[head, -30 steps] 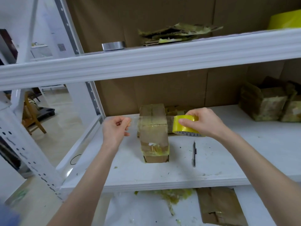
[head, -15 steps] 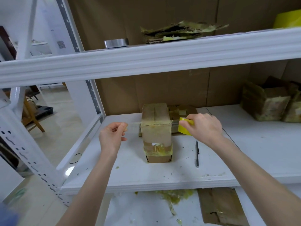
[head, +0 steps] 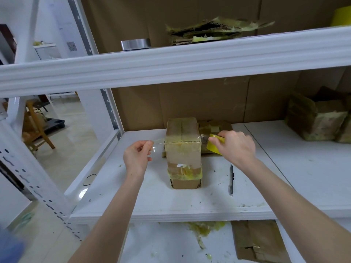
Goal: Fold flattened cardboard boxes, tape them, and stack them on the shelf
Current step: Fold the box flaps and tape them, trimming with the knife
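Since a second ago the right hand [head: 235, 147] has dropped from above the box [head: 183, 154] to its right flank, so the yellow tape roll [head: 213, 144] it grips is now mostly hidden behind the fingers. The left hand [head: 137, 158] has moved in a little, close to the box's left side. It pinches the free end of the clear strip of tape [head: 158, 144] between thumb and fingertips. The strip now runs taut from that pinch, across the box's near top edge, to the roll. Before, it hung in the air above the box. The box has not shifted. It stands upright near the middle of the shelf [head: 190, 204], with an older yellowish band of tape round its lower part. I read this as the taping step, with the folding already done and the stacking still to come. As I see it, the next move is to lower both ends together and smooth the strip down the two sides. The strip must stay tight so it does not wrinkle or stick to itself. Then it has to be cut from the roll. A slim knife [head: 231, 179] lies on the shelf just right of the box, below the right wrist, handy for that. More taped boxes [head: 319, 120] sit well apart at the far right of the shelf.
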